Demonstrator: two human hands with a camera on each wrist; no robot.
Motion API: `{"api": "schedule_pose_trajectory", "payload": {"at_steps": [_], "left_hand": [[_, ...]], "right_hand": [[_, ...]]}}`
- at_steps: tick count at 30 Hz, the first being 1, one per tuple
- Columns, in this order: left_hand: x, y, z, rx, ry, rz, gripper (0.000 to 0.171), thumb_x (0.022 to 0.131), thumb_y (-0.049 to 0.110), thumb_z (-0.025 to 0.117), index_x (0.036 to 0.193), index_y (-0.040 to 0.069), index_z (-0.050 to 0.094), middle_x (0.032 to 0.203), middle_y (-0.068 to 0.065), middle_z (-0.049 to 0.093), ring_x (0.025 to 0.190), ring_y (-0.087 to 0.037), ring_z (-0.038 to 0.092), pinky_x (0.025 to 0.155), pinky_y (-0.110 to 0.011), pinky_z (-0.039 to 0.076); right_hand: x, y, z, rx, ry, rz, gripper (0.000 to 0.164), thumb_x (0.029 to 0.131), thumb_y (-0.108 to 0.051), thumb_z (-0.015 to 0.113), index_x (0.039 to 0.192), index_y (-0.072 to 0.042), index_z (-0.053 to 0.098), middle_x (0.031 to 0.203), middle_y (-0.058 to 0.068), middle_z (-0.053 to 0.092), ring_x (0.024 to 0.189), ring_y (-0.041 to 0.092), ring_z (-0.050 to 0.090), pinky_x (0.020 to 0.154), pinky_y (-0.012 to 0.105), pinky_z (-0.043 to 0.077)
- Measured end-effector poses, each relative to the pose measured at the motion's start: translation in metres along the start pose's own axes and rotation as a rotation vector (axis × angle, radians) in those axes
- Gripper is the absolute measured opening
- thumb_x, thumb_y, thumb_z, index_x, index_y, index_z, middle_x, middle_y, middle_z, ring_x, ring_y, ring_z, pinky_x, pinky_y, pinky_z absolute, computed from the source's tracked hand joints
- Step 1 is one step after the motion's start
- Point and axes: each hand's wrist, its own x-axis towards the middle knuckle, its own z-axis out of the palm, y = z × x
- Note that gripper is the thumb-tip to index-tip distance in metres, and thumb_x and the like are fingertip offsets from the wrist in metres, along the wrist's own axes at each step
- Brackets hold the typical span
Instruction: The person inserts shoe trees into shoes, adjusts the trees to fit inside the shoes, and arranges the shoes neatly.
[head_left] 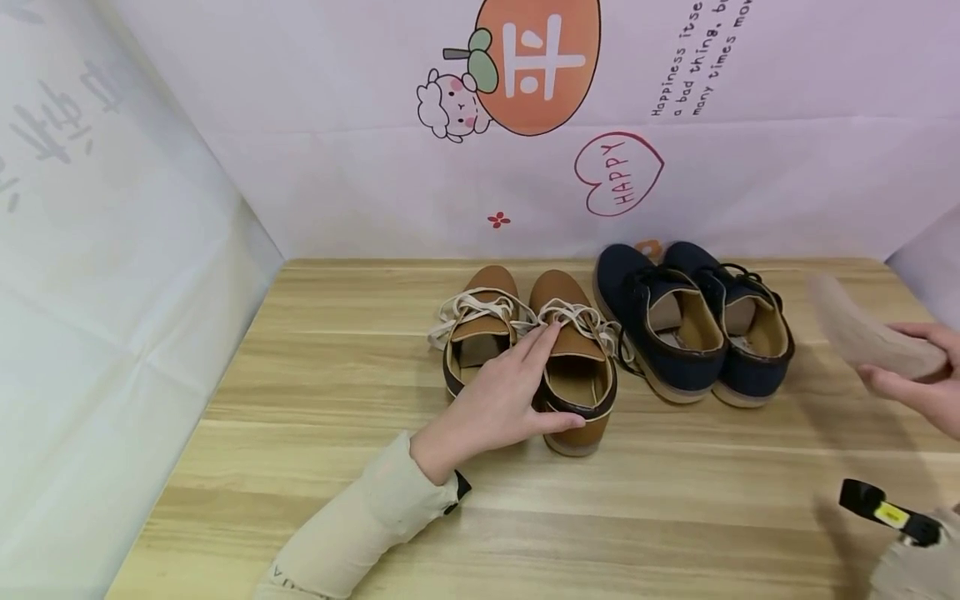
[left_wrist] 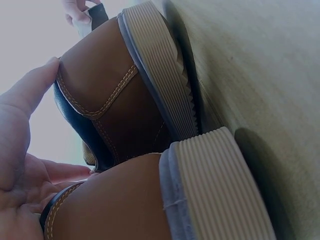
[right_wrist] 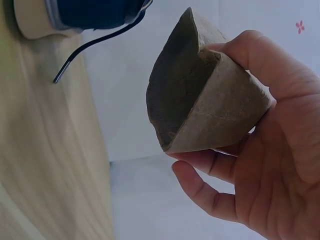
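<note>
My left hand (head_left: 498, 400) reaches over a pair of brown lace-up shoes with cream laces. Its fingers lie fairly straight across the right brown shoe (head_left: 577, 333), with the thumb at its heel rim. Beneath the palm is the left brown shoe (head_left: 491, 283), partly covered; a grey-brown insert (head_left: 472, 350) shows inside. Off to the right, my right hand (head_left: 930, 404) pinches a curved grey-brown cardboard shoe insert (right_wrist: 220, 107) in the air. The right wrist view shows its folded, hollow end.
Two navy lace-up shoes (head_left: 686, 367) stand right of the brown pair, toes toward the back, with inserts in their toes. All stand on a wood-grain tabletop (head_left: 337, 375). A printed white cloth (head_left: 337, 167) rises along the back and left.
</note>
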Motion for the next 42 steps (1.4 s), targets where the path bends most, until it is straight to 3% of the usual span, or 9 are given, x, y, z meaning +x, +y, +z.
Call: {"api": "schedule_pose_trajectory", "payload": {"at_steps": [8, 13, 15, 17, 20, 21, 29, 34, 42], "left_hand": [[0.001, 0.000, 0.000, 0.017, 0.010, 0.005, 0.111, 0.083, 0.069, 0.065, 0.161, 0.010, 0.011, 0.162, -0.015, 0.029, 0.144, -0.028, 0.040, 0.111, -0.040, 0.044], [0.002, 0.000, 0.001, 0.033, 0.020, 0.008, 0.111, 0.083, 0.069, 0.064, 0.160, 0.009, 0.012, 0.162, -0.015, 0.030, 0.144, -0.028, 0.042, 0.110, -0.040, 0.045], [0.002, 0.000, 0.001, 0.035, 0.021, 0.007, 0.111, 0.083, 0.069, 0.064, 0.160, 0.009, 0.013, 0.162, -0.015, 0.030, 0.143, -0.028, 0.042, 0.110, -0.040, 0.045], [0.002, 0.000, 0.001, 0.034, 0.022, 0.006, 0.111, 0.083, 0.069, 0.064, 0.160, 0.009, 0.013, 0.162, -0.015, 0.030, 0.143, -0.028, 0.042, 0.110, -0.040, 0.045], [0.002, 0.000, 0.001, 0.032, 0.022, 0.003, 0.111, 0.083, 0.070, 0.065, 0.160, 0.010, 0.013, 0.162, -0.015, 0.031, 0.143, -0.028, 0.042, 0.110, -0.040, 0.045], [0.002, 0.000, 0.001, 0.031, 0.022, 0.003, 0.111, 0.082, 0.070, 0.065, 0.161, 0.010, 0.013, 0.161, -0.015, 0.031, 0.143, -0.028, 0.042, 0.110, -0.040, 0.045], [0.001, 0.001, 0.001, 0.032, 0.018, 0.003, 0.111, 0.083, 0.070, 0.065, 0.161, 0.010, 0.012, 0.161, -0.015, 0.031, 0.143, -0.028, 0.043, 0.109, -0.039, 0.046], [0.001, 0.001, 0.000, 0.026, 0.012, -0.001, 0.111, 0.083, 0.070, 0.065, 0.161, 0.010, 0.012, 0.161, -0.015, 0.031, 0.142, -0.028, 0.044, 0.109, -0.040, 0.046], [0.001, 0.000, 0.001, 0.018, 0.011, -0.004, 0.111, 0.082, 0.069, 0.065, 0.161, 0.011, 0.012, 0.161, -0.014, 0.031, 0.142, -0.029, 0.044, 0.110, -0.039, 0.045]], "right_hand": [[0.001, -0.018, -0.001, 0.039, -0.058, -0.032, 0.061, 0.088, -0.005, 0.067, 0.104, -0.058, 0.041, 0.083, -0.030, 0.043, 0.049, -0.003, 0.039, 0.038, 0.020, 0.033], [0.000, -0.031, 0.001, -0.057, -0.108, -0.047, 0.058, 0.091, -0.008, 0.065, 0.119, -0.051, 0.036, 0.092, 0.016, 0.049, 0.049, -0.001, 0.039, 0.039, 0.021, 0.034], [0.000, -0.037, 0.002, -0.082, -0.120, -0.059, 0.051, 0.090, -0.008, 0.065, 0.128, -0.035, 0.045, 0.097, 0.030, 0.046, 0.053, -0.003, 0.038, 0.040, 0.020, 0.034], [0.000, -0.042, 0.003, -0.099, -0.131, -0.068, 0.046, 0.090, -0.007, 0.065, 0.134, -0.015, 0.051, 0.099, 0.034, 0.045, 0.055, -0.006, 0.038, 0.040, 0.019, 0.034], [-0.002, -0.052, 0.002, -0.141, -0.156, -0.068, 0.057, 0.091, -0.009, 0.065, 0.137, 0.015, 0.041, 0.102, 0.037, 0.044, 0.058, -0.007, 0.035, 0.041, 0.020, 0.033], [-0.002, -0.054, 0.002, -0.153, -0.163, -0.067, 0.059, 0.091, -0.010, 0.065, 0.138, 0.017, 0.039, 0.102, 0.038, 0.043, 0.057, -0.008, 0.035, 0.041, 0.020, 0.033], [-0.008, -0.076, 0.000, -0.238, -0.209, -0.067, 0.065, 0.094, -0.019, 0.065, 0.141, 0.016, 0.036, 0.106, 0.038, 0.041, 0.056, -0.009, 0.033, 0.042, 0.022, 0.035], [-0.010, -0.087, 0.001, -0.282, -0.238, -0.081, 0.066, 0.092, -0.023, 0.068, 0.140, 0.013, 0.040, 0.097, 0.035, 0.046, 0.053, -0.003, 0.036, 0.043, 0.024, 0.034], [-0.012, -0.103, 0.004, -0.320, -0.314, -0.119, 0.061, 0.090, -0.024, 0.072, 0.135, 0.007, 0.045, 0.101, 0.037, 0.054, 0.055, 0.004, 0.043, 0.044, 0.025, 0.035]]}}
